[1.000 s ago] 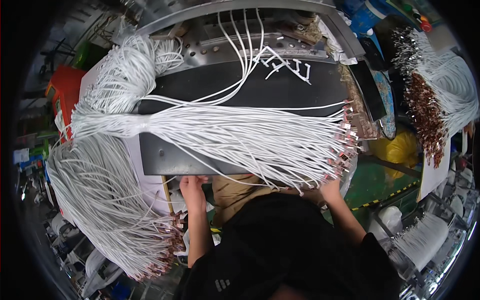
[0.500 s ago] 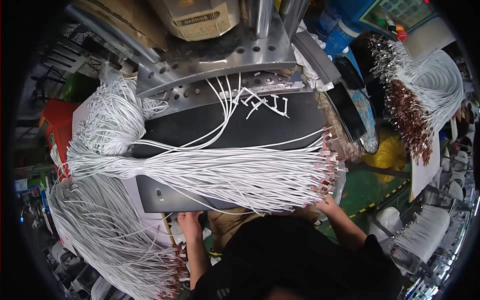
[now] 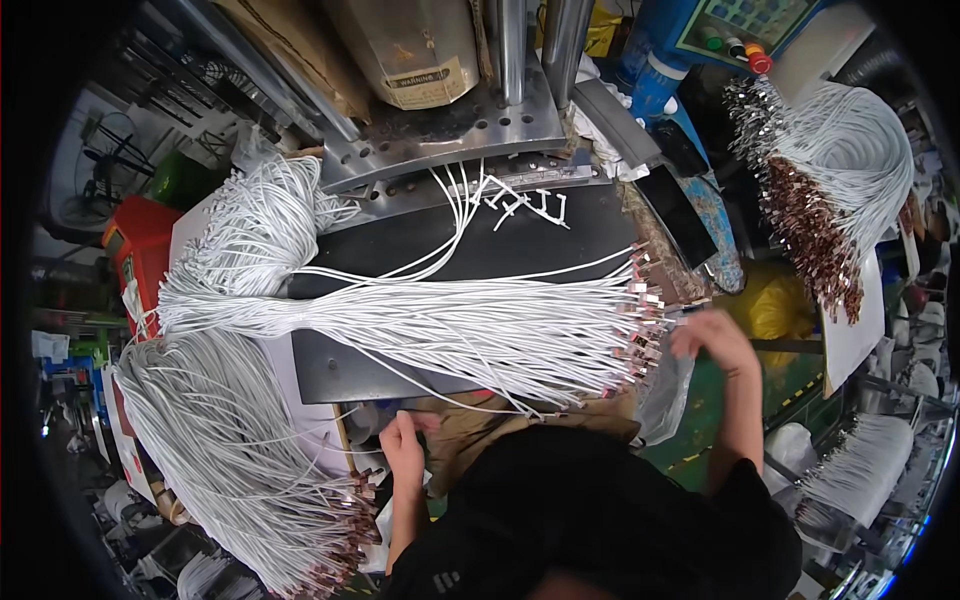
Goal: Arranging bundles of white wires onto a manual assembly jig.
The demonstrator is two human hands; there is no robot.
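The thin white wires (image 3: 450, 330) look light and floppy, lying across the counter (image 3: 330, 370) between the hands, best pinched by the metal tips (image 3: 645, 330) beside the blurry, half-open right hand (image 3: 712, 338), while the left hand (image 3: 402, 447) curls at the counter's near edge, its grip unclear.

black bench top (image 3: 520, 250), white cable bundle (image 3: 460, 330)
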